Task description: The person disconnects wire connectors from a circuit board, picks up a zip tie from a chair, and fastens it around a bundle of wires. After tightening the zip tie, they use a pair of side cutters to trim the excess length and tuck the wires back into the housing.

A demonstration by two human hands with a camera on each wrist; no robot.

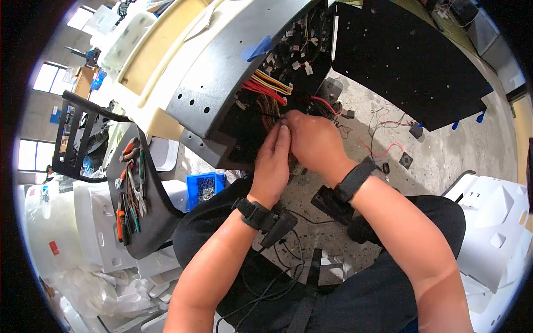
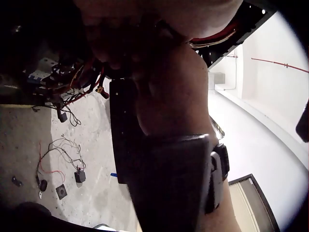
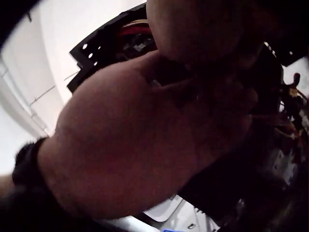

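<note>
Both hands meet fingertip to fingertip at a bundle of thin brown wires [image 1: 268,105] inside a dark metal housing [image 1: 216,89]. My left hand [image 1: 272,161] reaches up from below, its thumb beside the right fingers, and pinches at the bundle. Coming from the right, my right hand [image 1: 316,139] has its fingers curled in at the same spot. A thin dark strip shows by the fingertips; I cannot tell what it is. Just above run red wires [image 1: 264,95] and yellow wires [image 1: 272,82]. In the wrist views the hands are in deep shadow and hide the contact.
Pliers and other hand tools [image 1: 130,188] lie on a dark panel at left, near a blue bin [image 1: 205,188] of small parts. A black perforated panel [image 1: 411,61] stands out at upper right. Loose cables [image 1: 383,125] lie on the concrete floor; white mouldings [image 1: 494,222] stand at right.
</note>
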